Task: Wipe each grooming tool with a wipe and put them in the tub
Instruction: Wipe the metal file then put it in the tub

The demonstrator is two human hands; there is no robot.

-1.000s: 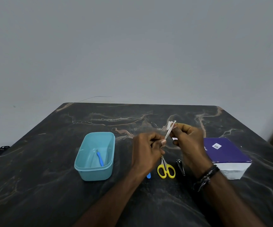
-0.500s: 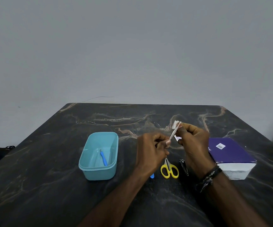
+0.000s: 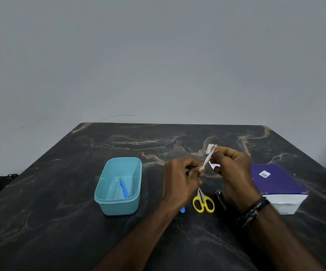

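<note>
My left hand (image 3: 179,180) pinches the lower end of a thin metal nail file (image 3: 208,159), which slants up to the right. My right hand (image 3: 232,171) pinches a small white wipe (image 3: 210,149) around the file's upper end. A light blue tub (image 3: 119,184) stands to the left with a blue-handled tool (image 3: 124,187) lying inside. On the table below my hands lie yellow-handled scissors (image 3: 203,202), a black nail clipper (image 3: 220,198) and the blue tip of another tool (image 3: 182,209), mostly hidden under my left wrist.
A purple and white box (image 3: 275,184) sits at the right, close to my right wrist. The dark marbled table (image 3: 60,222) ends at a grey wall at the back. Dark objects lie beyond the table's left edge.
Both hands stay together on the file, with the wipe held at its upper end throughout. The view has shifted slightly; the things on the table have not moved.
</note>
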